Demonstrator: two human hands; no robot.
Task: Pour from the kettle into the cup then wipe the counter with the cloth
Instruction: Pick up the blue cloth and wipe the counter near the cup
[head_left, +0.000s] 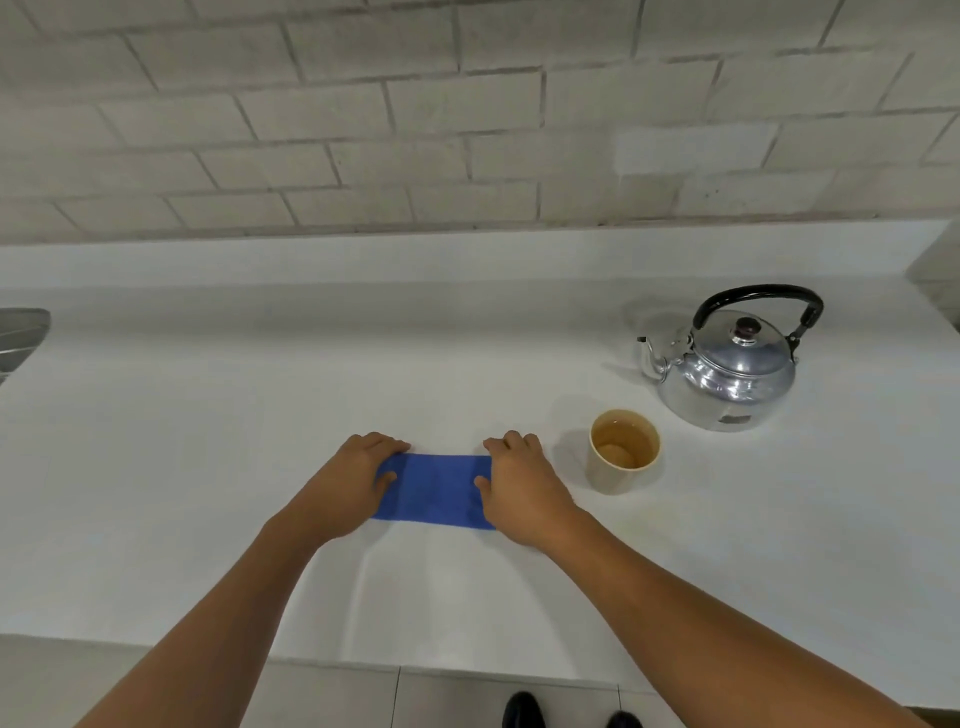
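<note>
**Blue cloth pinned flat on the counter, cup already full**

A folded blue cloth (435, 491) is laid flat on the white counter (208, 441), roughly in the middle and close to the front edge. It is pressed down at both ends — the left hand (353, 483) covers its left end and the right hand (519, 486) covers its right end. Fingers on both hands are laid flat and close together, palms down, with each thumb resting on top of the fabric; nothing is pinched or lifted.

Just to the right of the right hand, a tan cup (623, 451) is stood upright, and a brownish liquid can be seen inside it. Further back and to the right, the shiny metal kettle (727, 370) is set down on the counter — lid on, black handle raised, spout pointed left. It's apart from the cup, not touching.

A pale brick wall (415, 114) is seen behind the counter.
</note>
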